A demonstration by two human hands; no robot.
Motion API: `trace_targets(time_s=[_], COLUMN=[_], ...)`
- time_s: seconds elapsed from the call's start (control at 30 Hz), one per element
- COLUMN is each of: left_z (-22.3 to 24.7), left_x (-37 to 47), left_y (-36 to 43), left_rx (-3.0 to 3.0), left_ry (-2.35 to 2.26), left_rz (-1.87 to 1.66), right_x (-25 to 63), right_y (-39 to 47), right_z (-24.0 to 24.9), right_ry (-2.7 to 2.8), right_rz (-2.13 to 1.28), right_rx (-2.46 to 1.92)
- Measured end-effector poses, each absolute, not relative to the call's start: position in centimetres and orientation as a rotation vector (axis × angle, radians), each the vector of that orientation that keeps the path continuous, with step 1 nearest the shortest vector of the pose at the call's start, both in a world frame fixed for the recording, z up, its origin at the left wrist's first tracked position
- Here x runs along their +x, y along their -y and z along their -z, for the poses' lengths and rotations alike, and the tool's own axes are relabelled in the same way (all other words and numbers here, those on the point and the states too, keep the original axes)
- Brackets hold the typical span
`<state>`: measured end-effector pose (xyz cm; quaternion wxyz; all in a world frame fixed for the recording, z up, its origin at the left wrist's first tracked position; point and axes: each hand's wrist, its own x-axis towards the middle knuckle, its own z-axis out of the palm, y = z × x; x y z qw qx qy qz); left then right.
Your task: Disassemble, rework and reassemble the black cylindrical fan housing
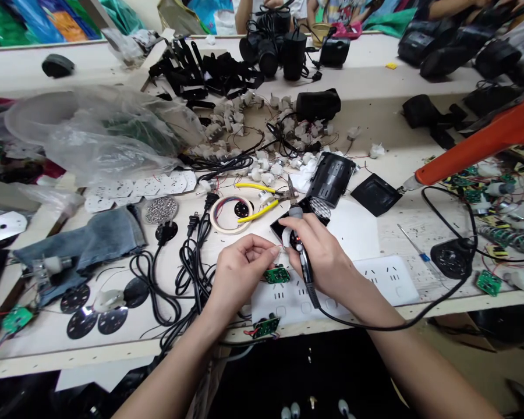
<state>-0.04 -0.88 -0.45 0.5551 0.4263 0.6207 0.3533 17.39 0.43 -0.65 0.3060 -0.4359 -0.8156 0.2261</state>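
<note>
My right hand (321,250) is closed around a soldering iron (304,265), its metal tip pointing up and away from me and its black cord trailing to the right. A small white part (287,235) shows beside my right fingertips. My left hand (240,265) is closed in a pinch on what looks like a thin wire, close to those fingertips. Just below the left fingertips is a small green circuit board (277,274), over a white power strip (344,291). Another green circuit board (265,327) with red wires lies at the strip's near edge.
Yellow-handled pliers (262,212) rest across a tape roll (220,224). A black cylindrical housing (330,177) lies beyond my right hand. Black power cords (192,256) crowd the left. An orange-handled tool (475,139) reaches in from the right. Other people's arms show at the back.
</note>
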Motion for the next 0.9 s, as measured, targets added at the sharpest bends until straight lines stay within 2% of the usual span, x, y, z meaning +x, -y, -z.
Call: trace_targets(time_s=[0.47, 0.67, 0.9], left_z=[0.8, -0.4, -0.1], left_x=[1.5, 0.5, -0.3], left_y=[1.9, 1.6, -0.7], left_rx=[1.364, 1.997, 1.879], left_ry=[-1.539, -1.478, -1.322], left_rz=[-1.116, -0.978, -0.780], right_x=[18.9, 19.3, 19.2], right_y=[0.3, 0.2, -0.8], right_z=[0.3, 0.9, 0.8], right_ry=[2.227, 2.164, 2.131], right_rz=[-0.602, -0.655, -0.634], right_rx=[-1.133, -1.107, -1.068])
